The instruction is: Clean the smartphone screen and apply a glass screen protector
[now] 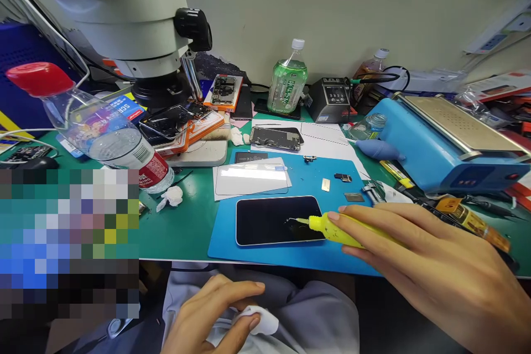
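My right hand [431, 265] grips a yellow squeeze bottle [336, 228] and points its thin nozzle at the dark screen of a white-edged phone [276, 220]. The phone lies flat on a blue work mat [290, 177]. A small wet spot shows on the glass at the nozzle tip. My left hand [211, 315] rests low over my lap, below the table edge, pinching a white wad of tissue [259, 321]. A clear screen protector on white backing [251, 178] lies just beyond the phone.
A microscope [124, 16] hangs over the left side. A red-capped bottle [103, 133] lies tilted there, with a green bottle [287, 82] at the back. A blue heating plate machine [448, 138] fills the right. An opened phone [276, 138], small parts and tools lie scattered.
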